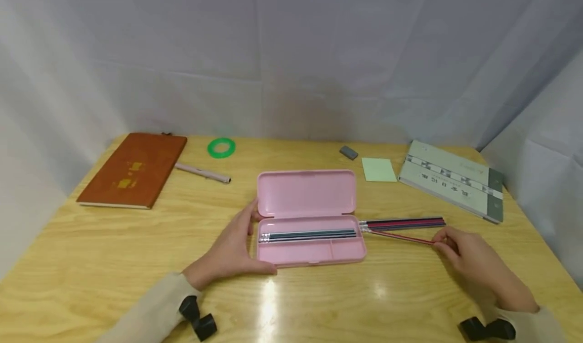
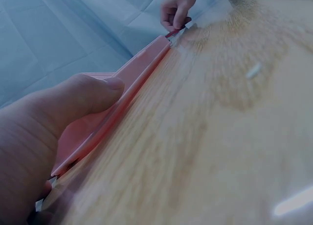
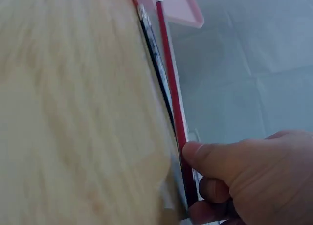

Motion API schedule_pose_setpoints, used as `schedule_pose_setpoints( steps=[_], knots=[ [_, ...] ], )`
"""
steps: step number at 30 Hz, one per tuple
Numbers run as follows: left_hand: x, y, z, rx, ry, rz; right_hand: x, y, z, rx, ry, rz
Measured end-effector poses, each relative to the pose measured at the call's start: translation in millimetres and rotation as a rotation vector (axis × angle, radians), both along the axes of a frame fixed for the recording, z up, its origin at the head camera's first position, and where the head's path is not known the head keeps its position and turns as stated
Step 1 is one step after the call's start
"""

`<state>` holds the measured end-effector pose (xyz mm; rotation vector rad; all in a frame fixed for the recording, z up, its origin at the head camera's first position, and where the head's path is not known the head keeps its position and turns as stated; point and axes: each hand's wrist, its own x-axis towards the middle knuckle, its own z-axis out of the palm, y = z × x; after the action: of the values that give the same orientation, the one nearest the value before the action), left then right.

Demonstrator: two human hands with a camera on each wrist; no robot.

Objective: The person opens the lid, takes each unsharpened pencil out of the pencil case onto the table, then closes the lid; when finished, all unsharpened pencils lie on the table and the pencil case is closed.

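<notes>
A pink pencil case (image 1: 295, 254) lies with its lid up on the table. My left hand (image 1: 232, 242) grips its left end, the thumb along the front edge and the fingers at the back corner. Several dark pencils (image 1: 309, 235) lie side by side in its long rear compartment. To the right of the case, my right hand (image 1: 471, 257) pinches a red pencil (image 3: 172, 83) near its right end, the other end pointing at the case. Behind that pencil, a bunch of several dark and red pencils (image 1: 405, 223) lies on the table, ends close to the case.
At the back left are a brown notebook (image 1: 136, 171), a pen (image 1: 202, 172) and a green tape ring (image 1: 221, 155). A grey eraser (image 1: 348, 153), green sticky notes (image 1: 379, 170) and a pale green book (image 1: 451, 178) lie at the back right. A curtain (image 1: 291, 70) hangs behind the table.
</notes>
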<state>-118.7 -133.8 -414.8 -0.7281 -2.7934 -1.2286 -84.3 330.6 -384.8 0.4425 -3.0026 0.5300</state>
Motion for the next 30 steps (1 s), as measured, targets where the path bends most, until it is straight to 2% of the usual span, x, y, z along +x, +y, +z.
schedule_pose_setpoints(
  steps=[3, 9, 11, 17, 24, 27, 30],
  knots=[
    [0.6, 0, -0.7, 0.006, 0.002, -0.001, 0.3, 7, -6.3, -0.01, -0.017, -0.009],
    [-0.1, 3, -3.1, 0.007, 0.007, -0.011, -8.2, 8, -11.8, -0.004, 0.142, 0.041],
    [0.1, 3, -2.9, 0.004, 0.006, -0.003, -13.6, 3, -10.0, 0.015, 0.127, 0.048],
    [0.5, 0, -0.3, -0.005, 0.008, 0.005, -29.8, -24, -3.0, 0.053, -0.012, 0.078],
    [-0.9, 0, 0.1, 0.002, 0.013, -0.001, -41.6, -55, 18.3, 0.176, -0.064, 0.114],
    [-0.3, -1, 0.4, 0.005, 0.011, 0.0, -47.1, -72, 26.4, 0.145, -0.044, 0.167],
    [0.2, 0, 0.2, 0.004, 0.006, 0.001, -52.2, -92, 27.1, 0.031, -0.016, 0.257]
  ],
)
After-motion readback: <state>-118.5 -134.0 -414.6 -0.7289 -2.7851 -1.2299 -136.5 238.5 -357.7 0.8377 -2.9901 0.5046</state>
